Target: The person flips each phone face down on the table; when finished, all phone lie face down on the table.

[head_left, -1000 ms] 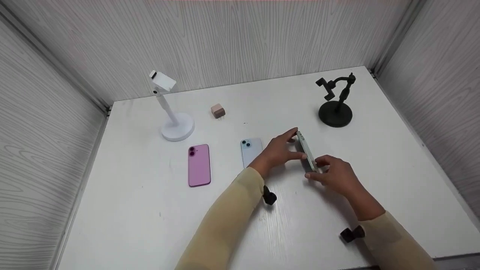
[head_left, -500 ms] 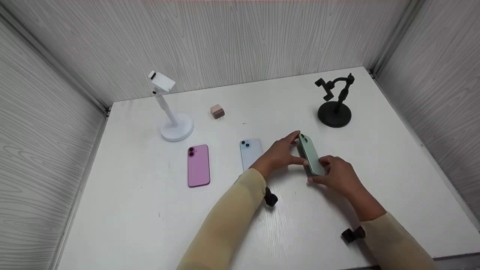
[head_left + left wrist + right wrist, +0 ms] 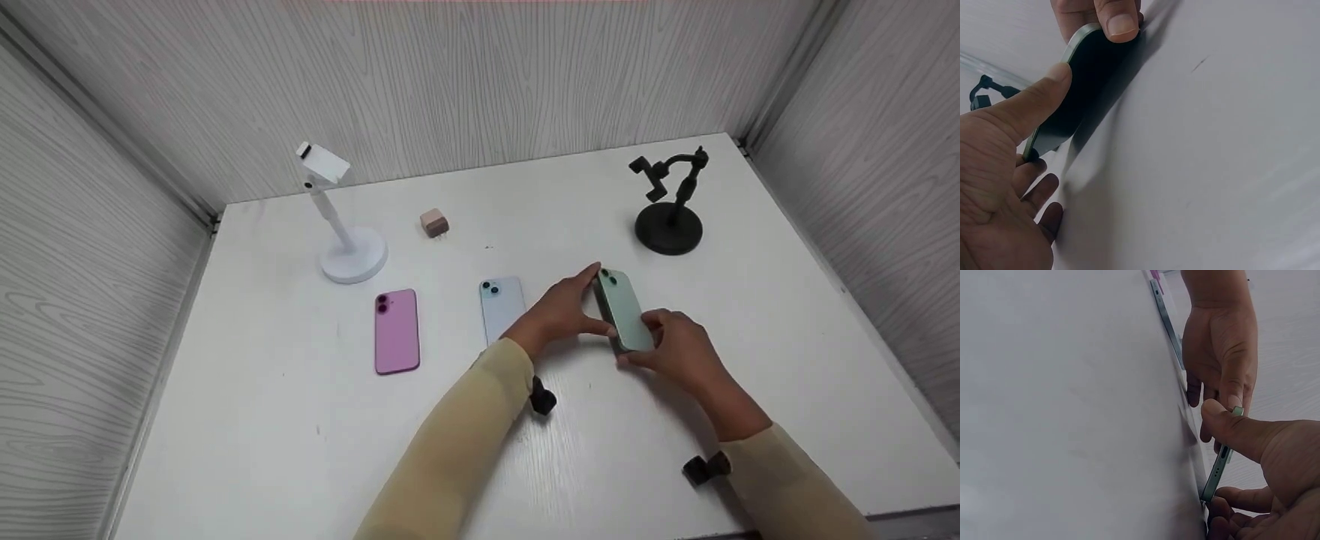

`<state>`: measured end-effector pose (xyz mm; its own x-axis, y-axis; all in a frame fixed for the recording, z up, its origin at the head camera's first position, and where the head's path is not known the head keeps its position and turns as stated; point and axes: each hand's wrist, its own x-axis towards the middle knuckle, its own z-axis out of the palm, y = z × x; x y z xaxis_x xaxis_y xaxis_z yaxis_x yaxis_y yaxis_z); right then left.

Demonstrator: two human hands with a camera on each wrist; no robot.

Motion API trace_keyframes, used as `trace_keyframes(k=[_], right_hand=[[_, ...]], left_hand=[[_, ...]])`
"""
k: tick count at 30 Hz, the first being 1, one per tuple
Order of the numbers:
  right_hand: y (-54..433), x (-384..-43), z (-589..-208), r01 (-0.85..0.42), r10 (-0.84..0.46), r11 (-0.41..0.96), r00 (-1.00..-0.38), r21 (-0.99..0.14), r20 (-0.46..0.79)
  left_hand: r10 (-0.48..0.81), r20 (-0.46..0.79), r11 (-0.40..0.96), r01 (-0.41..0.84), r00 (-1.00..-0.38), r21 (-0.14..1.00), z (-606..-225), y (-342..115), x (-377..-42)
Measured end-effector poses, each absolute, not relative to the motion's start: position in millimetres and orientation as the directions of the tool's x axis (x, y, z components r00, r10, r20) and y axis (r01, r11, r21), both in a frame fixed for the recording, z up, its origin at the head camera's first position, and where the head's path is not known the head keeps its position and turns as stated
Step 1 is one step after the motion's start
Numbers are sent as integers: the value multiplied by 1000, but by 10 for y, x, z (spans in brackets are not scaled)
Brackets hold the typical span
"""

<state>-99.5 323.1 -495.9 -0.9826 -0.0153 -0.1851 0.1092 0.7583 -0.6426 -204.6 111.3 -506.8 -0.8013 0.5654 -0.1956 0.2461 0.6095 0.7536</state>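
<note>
Both hands hold a light green smartphone [image 3: 628,313], its camera side turned up in the head view. My left hand [image 3: 556,309] pinches its left long edge, with the thumb near the lower corner and a finger at the camera end. At the bottom end my right hand [image 3: 679,346] grips it between thumb and fingers. The phone's dark screen [image 3: 1086,79] faces the table at a slant in the left wrist view. The right wrist view shows the tilted bottom edge [image 3: 1217,469] with its port, the lower corner close over the tabletop.
A light blue phone [image 3: 502,304] lies partly behind the left forearm, and a pink phone [image 3: 397,334] lies further left. A white phone stand [image 3: 354,256] and a small pinkish plug [image 3: 434,223] are towards the back. A black phone stand [image 3: 669,228] is back right.
The green phone has turned from nearly edge-on to showing its back, tipping down to the right. Both hands keep hold and shift only slightly.
</note>
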Motion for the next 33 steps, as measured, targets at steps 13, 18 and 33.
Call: trace_keyframes(k=[13,18,33], right_hand=[[3257,-997,-4995,116,-3,764,-983,-635,-184],[3257,-990,-5004,116,1,767,-984,-631,-179],[3253,-996,-5016,108,5,786,-986,-608,-169]], left_hand=[[563,-198,646,278,-802,711,-5069,1133,-1993],[563,-207,667,291,-800,686,-5071,1151,-1996],[560,-199,689,319,-804,651,-5118,1159,-1945]])
